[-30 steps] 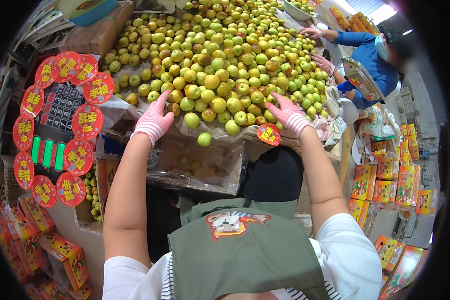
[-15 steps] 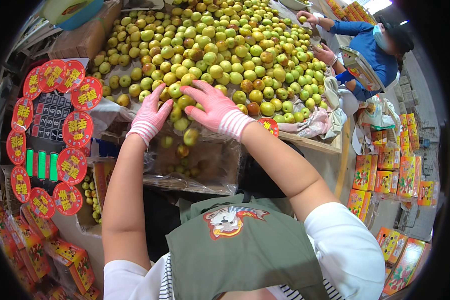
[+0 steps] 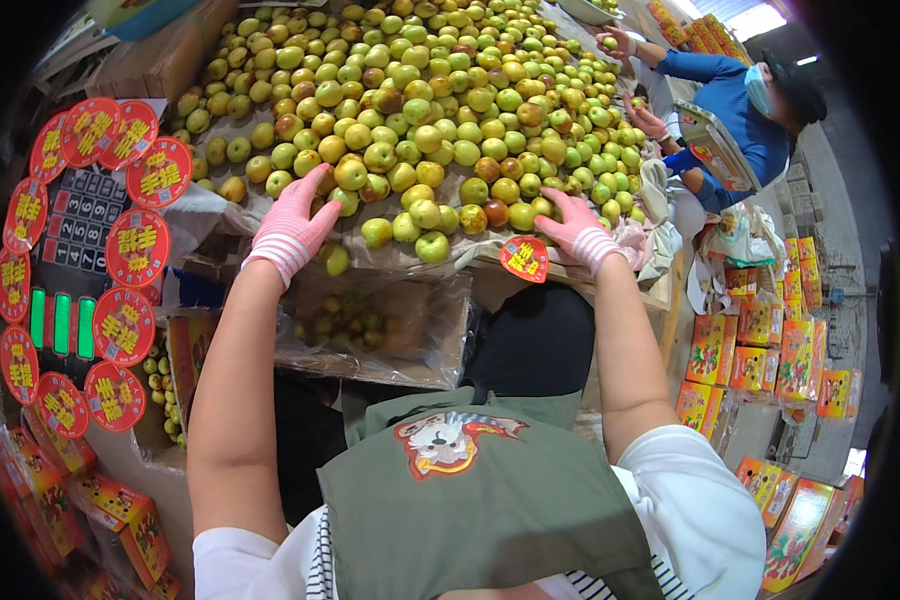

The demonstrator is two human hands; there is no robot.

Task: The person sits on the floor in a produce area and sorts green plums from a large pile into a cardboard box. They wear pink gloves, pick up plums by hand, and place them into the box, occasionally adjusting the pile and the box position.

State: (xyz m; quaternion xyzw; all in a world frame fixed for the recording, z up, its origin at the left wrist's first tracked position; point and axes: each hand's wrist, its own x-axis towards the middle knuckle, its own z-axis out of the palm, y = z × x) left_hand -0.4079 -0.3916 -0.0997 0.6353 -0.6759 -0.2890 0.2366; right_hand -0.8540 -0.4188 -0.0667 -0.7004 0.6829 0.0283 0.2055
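Note:
A wide heap of yellow-green, russet-flecked round fruit (image 3: 420, 100) covers the cloth-lined table. My left hand (image 3: 288, 228), in a pink striped glove, is open at the heap's near left edge, fingertips beside the fruit. My right hand (image 3: 568, 222), gloved alike, is open at the near right edge, fingers against or just beside fruit. A red round sticker (image 3: 523, 258) lies near that hand. Below the heap's front edge, between my forearms, a plastic-lined cardboard box (image 3: 400, 370) holds several fruits.
A black keypad (image 3: 75, 220) ringed with red stickers is at left. A co-worker (image 3: 730, 120) in blue, pink-gloved, works at right beside a metal scale (image 3: 715, 145). Colourful boxes (image 3: 800, 355) are stacked both sides. A cardboard block (image 3: 150, 55) sits back left.
Half a second ago both my hands were close together with fruit tumbling into the box. Now my right hand has moved back rightward, and more fruit lies in the box.

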